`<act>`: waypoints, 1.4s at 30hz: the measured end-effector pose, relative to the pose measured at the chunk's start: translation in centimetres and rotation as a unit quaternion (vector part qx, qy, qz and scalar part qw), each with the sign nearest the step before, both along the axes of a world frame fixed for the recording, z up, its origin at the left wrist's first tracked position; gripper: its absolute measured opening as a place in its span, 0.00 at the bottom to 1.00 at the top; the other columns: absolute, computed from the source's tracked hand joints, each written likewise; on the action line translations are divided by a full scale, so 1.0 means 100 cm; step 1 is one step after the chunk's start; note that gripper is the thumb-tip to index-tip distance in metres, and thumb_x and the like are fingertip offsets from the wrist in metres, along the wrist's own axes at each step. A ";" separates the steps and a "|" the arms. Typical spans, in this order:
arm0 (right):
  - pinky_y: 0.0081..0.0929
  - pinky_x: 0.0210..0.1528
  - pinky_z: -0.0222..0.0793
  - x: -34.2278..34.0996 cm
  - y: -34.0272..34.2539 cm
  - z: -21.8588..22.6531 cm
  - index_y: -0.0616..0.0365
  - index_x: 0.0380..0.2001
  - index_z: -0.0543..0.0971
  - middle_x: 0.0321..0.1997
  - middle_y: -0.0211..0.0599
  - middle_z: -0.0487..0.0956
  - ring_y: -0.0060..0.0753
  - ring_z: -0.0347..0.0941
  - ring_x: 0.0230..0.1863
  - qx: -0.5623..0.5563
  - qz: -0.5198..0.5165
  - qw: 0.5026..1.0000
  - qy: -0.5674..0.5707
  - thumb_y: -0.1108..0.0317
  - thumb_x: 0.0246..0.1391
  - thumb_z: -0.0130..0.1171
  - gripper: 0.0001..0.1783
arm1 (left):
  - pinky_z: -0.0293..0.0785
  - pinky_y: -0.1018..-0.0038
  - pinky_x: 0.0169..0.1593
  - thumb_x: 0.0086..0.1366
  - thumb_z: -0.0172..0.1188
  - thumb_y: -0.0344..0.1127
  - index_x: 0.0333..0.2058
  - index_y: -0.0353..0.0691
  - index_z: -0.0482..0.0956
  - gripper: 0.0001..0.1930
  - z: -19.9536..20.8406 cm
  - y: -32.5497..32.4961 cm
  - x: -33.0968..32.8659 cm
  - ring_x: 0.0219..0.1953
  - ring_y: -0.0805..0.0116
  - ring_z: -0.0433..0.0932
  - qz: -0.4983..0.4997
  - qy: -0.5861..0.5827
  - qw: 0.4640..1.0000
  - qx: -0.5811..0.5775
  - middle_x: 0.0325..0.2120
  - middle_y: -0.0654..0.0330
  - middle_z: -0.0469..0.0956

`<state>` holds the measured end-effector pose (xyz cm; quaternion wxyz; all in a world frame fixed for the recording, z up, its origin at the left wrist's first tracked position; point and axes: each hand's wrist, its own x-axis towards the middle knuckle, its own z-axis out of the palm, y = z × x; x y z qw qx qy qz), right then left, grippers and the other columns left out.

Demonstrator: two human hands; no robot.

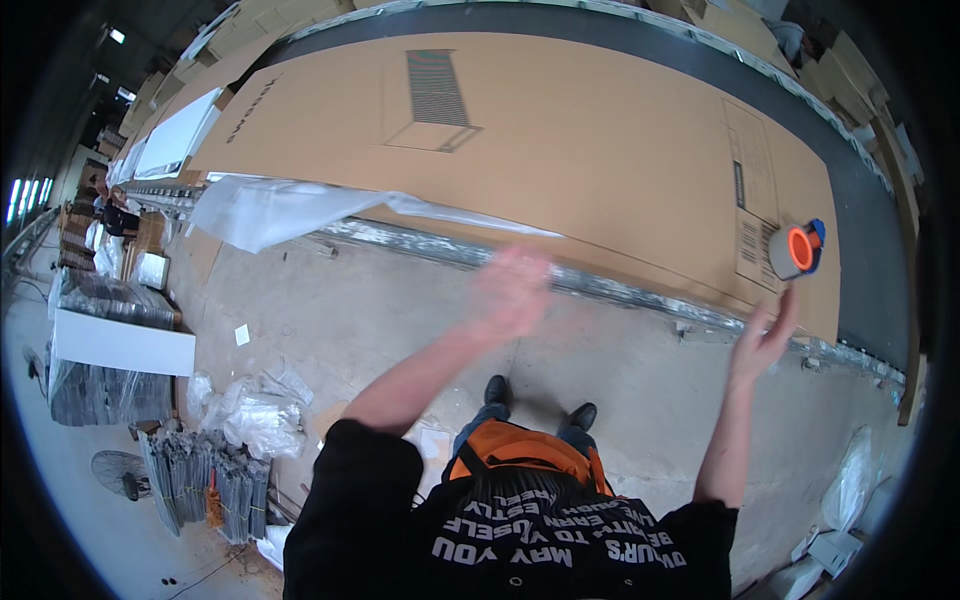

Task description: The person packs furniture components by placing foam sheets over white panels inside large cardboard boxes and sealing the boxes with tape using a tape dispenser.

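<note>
A long flat brown cardboard box (580, 130) with printed panels lies on the conveyor in front of me. Near its right end sits a tape dispenser (797, 250) with an orange core and a blue part. Just below the dispenser, my right hand (764, 340) reaches up with fingers apart, holding nothing; whether a fingertip touches the dispenser I cannot tell. My left hand (512, 292) is smeared by motion over the conveyor's near edge, its fingers unclear. White foam sheeting (262, 212) pokes out along the box's near left side.
A metal rail (420, 243) edges the dark conveyor belt (868, 290). On the floor to my left are wrapped stacks (110, 385), crumpled clear plastic (262, 415) and a fan (120, 473). Other people (118, 215) stand far left. More plastic (850, 480) lies at right.
</note>
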<state>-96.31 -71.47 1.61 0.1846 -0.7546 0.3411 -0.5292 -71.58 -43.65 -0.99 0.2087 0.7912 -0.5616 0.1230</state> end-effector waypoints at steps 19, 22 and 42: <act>0.51 0.67 0.52 0.236 0.221 -0.046 0.70 0.57 0.66 0.59 0.54 0.69 0.53 0.61 0.64 -0.189 0.300 0.866 0.354 0.59 0.45 0.61 0.38 | 0.66 0.56 0.57 0.63 0.58 0.41 0.48 0.32 0.75 0.20 -0.018 0.207 0.247 0.53 0.46 0.72 0.314 0.054 0.946 -0.062 0.47 0.49 0.76; 0.52 0.65 0.54 0.248 0.217 -0.063 0.70 0.57 0.66 0.58 0.56 0.69 0.56 0.64 0.61 -0.210 0.282 0.869 0.349 0.56 0.46 0.61 0.38 | 0.61 0.54 0.61 0.64 0.55 0.37 0.51 0.31 0.73 0.20 -0.005 0.206 0.269 0.56 0.44 0.69 0.251 -0.116 0.959 -0.057 0.50 0.47 0.74; 0.48 0.46 0.70 0.370 0.281 -0.012 0.49 0.45 0.79 0.44 0.38 0.80 0.48 0.76 0.46 -0.057 0.157 0.852 0.496 0.40 0.37 0.68 0.34 | 0.61 0.53 0.61 0.59 0.56 0.33 0.55 0.35 0.70 0.24 -0.035 0.358 0.390 0.59 0.42 0.65 0.239 -0.046 0.968 -0.057 0.57 0.48 0.69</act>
